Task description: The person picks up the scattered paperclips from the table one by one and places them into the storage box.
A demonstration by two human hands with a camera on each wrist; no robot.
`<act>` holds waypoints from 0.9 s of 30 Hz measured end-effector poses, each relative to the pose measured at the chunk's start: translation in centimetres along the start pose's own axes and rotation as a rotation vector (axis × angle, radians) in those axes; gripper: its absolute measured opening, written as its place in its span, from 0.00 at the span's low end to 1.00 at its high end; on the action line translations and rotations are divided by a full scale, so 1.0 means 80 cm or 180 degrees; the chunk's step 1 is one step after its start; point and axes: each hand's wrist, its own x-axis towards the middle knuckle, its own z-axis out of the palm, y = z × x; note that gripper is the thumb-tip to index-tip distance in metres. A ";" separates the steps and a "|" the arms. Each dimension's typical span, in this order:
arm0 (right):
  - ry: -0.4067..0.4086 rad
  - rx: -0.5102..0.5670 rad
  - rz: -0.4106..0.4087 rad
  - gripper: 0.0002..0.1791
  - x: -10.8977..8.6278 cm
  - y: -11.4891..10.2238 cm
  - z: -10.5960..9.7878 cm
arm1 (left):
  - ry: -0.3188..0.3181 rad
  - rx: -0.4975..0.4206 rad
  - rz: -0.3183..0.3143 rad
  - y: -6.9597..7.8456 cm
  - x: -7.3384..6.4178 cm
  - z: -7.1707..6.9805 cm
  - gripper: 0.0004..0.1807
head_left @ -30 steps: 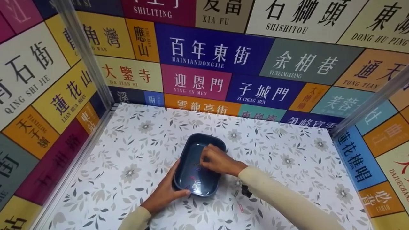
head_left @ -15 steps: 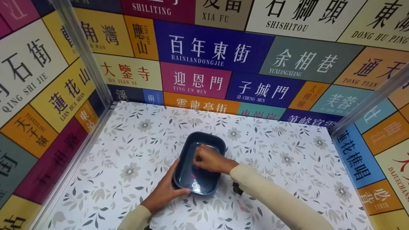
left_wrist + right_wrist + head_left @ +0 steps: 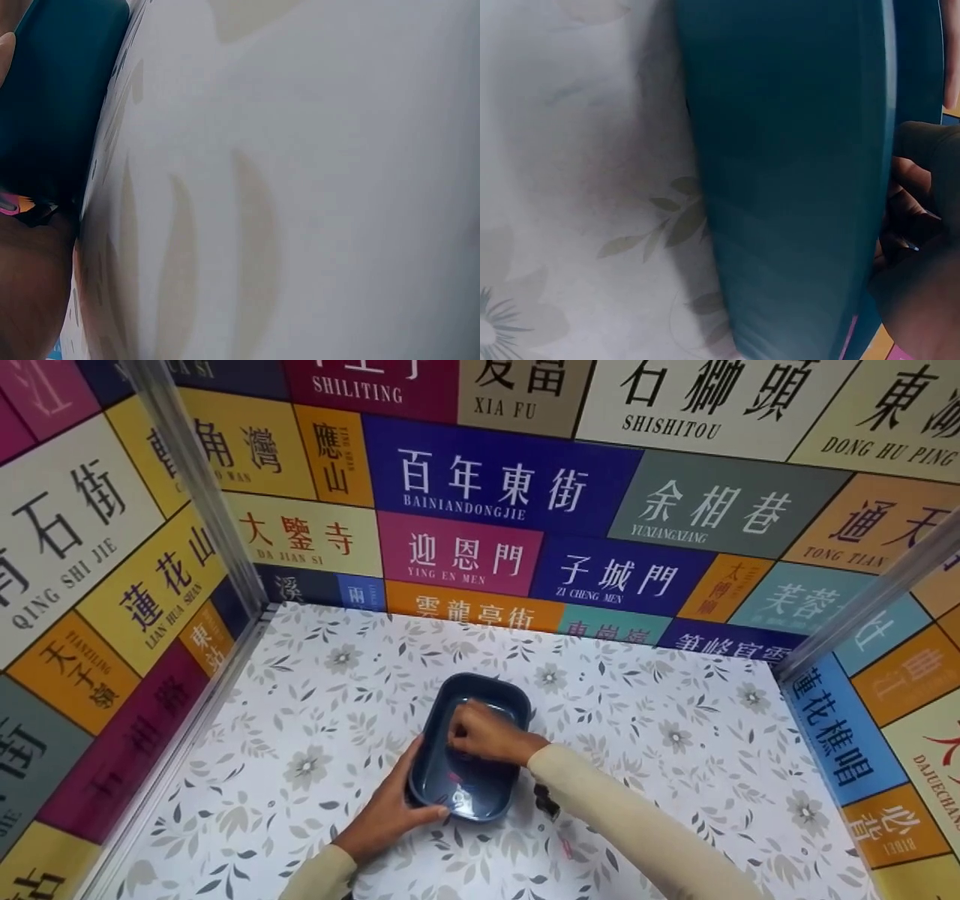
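A dark blue baking dish [image 3: 469, 682] with rounded corners stands on the flower-patterned table. My left hand [image 3: 390, 806] grips its near left corner, thumb at the rim and fingers along the outer wall. Inside the dish, toward the middle, is my right hand [image 3: 487, 733], its fingers curled and pointing down. A small bluish glint shows among these fingers [image 3: 911, 180] in the right wrist view, but I cannot tell whether they pinch anything. Pink and reddish paper clips [image 3: 441, 800] lie at the dish's near end. The hand hides part of the dish floor.
A pink paper clip [image 3: 566, 849] lies on the table [image 3: 315, 720] to the right of the dish, beside the right sleeve [image 3: 622, 802]. Walls covered with coloured sign panels [image 3: 495, 472] close off the back and both sides, with clear corner strips [image 3: 210, 487].
My right hand has moved left within the dish and now covers the small clips seen beside it earlier. The left hand and the dish have stayed in place.
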 end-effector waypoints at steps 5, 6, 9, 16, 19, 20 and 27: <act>0.0037 -0.0039 -0.0140 0.06 0.011 0.007 -0.001 | 0.0019 -0.0004 -0.0047 0.000 0.000 -0.001 0.70; 0.0022 -0.0053 -0.0139 0.06 0.013 0.006 -0.003 | 0.0021 0.0003 -0.0056 0.000 0.001 -0.001 0.70; -0.0088 -0.0006 -0.0039 0.07 0.018 -0.007 -0.014 | 0.0023 0.0053 -0.0054 0.000 0.002 -0.002 0.70; -0.0172 0.0021 0.0103 0.08 0.021 -0.005 -0.012 | -0.0007 0.0045 -0.0020 0.000 0.000 0.000 0.71; -0.0078 0.0027 0.0025 0.08 0.022 0.011 -0.002 | -0.0006 0.0015 0.0002 0.000 -0.001 0.001 0.70; -0.0069 0.0040 0.0018 0.09 0.022 0.012 -0.001 | -0.0010 0.0016 0.0002 0.000 -0.001 0.001 0.70; -0.0144 0.0043 0.0052 0.11 0.026 0.007 -0.005 | 0.0009 0.0060 -0.0010 0.001 0.000 0.001 0.72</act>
